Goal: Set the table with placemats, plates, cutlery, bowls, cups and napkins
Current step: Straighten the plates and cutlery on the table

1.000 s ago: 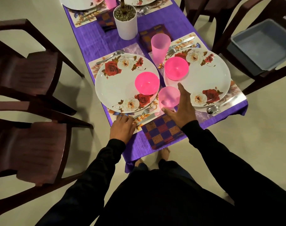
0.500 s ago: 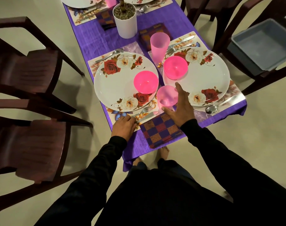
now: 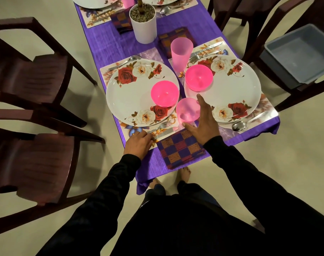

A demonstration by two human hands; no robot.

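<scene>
Spreading its fingers wide, the right hand point(image 3: 203, 122) lies open beside the near pink cup point(image 3: 188, 110), thumb at the cup's near side and index finger along its right side; whether the skin touches the cup cannot be told. The heel of that hand sits over the far right corner of a checked napkin point(image 3: 181, 148) that lies flat at the near edge of the table point(image 3: 109, 45). The left hand point(image 3: 138, 144) rests knuckles-up on the near edge of the left placemat point(image 3: 126, 129), fingers curled, with its fingertips at the handle ends of a fork point(image 3: 162, 126) and a knife point(image 3: 164, 133); whether it pinches them cannot be told. Just beyond, the left plate point(image 3: 131, 97), white with roses, carries a bright pink bowl point(image 3: 164, 93) on its right side. The near cup stands between this plate and the right plate point(image 3: 236, 89), which holds a second pink bowl point(image 3: 199, 77) at its far left. A spoon point(image 3: 239, 125) lies near the right plate, on the right placemat point(image 3: 268, 108). A taller pink cup point(image 3: 181, 52) stands upright beyond the two plates, with another checked napkin point(image 3: 176, 36) behind it and a white pot point(image 3: 143, 24) farther back. Dark chairs point(image 3: 28, 85) stand to the left, and a grey tub point(image 3: 301, 52) sits on a chair to the right.
</scene>
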